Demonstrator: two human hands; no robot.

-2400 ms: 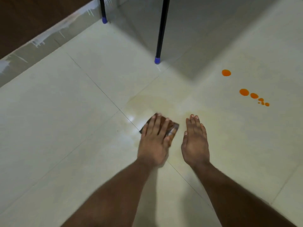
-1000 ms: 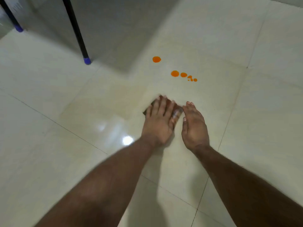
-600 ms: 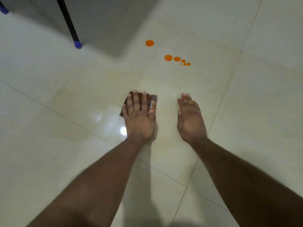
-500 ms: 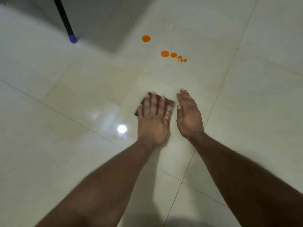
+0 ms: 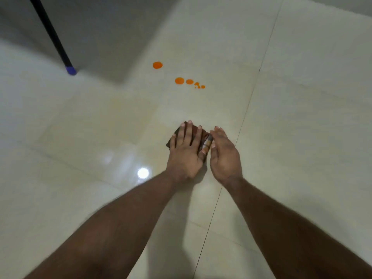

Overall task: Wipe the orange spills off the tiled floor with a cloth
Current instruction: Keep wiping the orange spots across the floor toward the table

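Left hand (image 5: 186, 153) pressed flat, fingers straight, on the brown cloth (image 5: 204, 138) on the floor (image 5: 302, 137); right hand (image 5: 224, 156) released, just beside it; orange spills (image 5: 179, 80) ahead — well apart from the cloth.

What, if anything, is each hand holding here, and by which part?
The left hand presses flat on top of the brown cloth, its straight fingers spread over it, not gripping. The right hand holds nothing beside it.
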